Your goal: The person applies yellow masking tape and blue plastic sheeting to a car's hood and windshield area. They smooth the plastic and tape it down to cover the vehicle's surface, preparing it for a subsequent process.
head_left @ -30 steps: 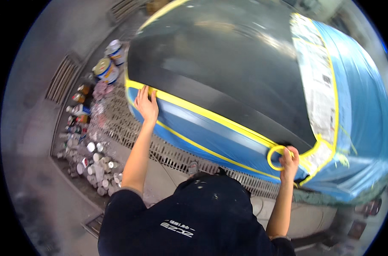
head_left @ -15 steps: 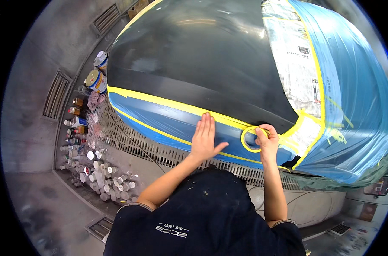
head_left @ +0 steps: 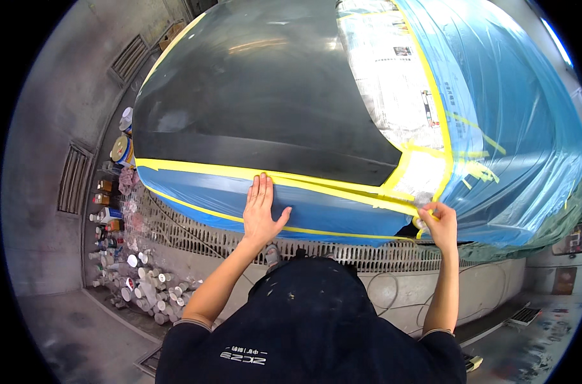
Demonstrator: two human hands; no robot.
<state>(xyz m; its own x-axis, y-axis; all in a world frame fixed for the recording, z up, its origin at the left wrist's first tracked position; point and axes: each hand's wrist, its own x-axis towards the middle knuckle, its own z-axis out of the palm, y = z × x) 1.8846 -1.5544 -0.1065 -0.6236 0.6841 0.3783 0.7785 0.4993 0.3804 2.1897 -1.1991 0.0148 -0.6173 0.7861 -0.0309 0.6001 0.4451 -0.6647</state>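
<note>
The black hood [head_left: 259, 96] of a car lies before me, its near edge lined with yellow tape. Below that edge, blue film [head_left: 201, 192] covers the car's side. My left hand [head_left: 260, 214] lies flat, fingertips pressing on the yellow tape at the hood's edge, thumb spread. From those fingertips a taut strip of yellow masking tape [head_left: 342, 190] runs rightward to my right hand [head_left: 439, 225]. That hand is closed on the masking tape roll, which shows only in part between the fingers. Between strip and hood edge a narrow gap opens toward the right.
Newspaper sheets [head_left: 393, 83] cover the windshield area, with blue plastic sheeting [head_left: 515, 147] beyond. A slotted floor grate [head_left: 367, 259] runs beside the car. Cans and bottles [head_left: 108, 214] and many cups [head_left: 153, 291] stand at left. A hose [head_left: 393, 281] lies on the floor.
My right hand has moved right and slightly down with the tape roll, drawing out a longer strip. My left hand still presses at the hood's edge. The view has shifted rightward.
</note>
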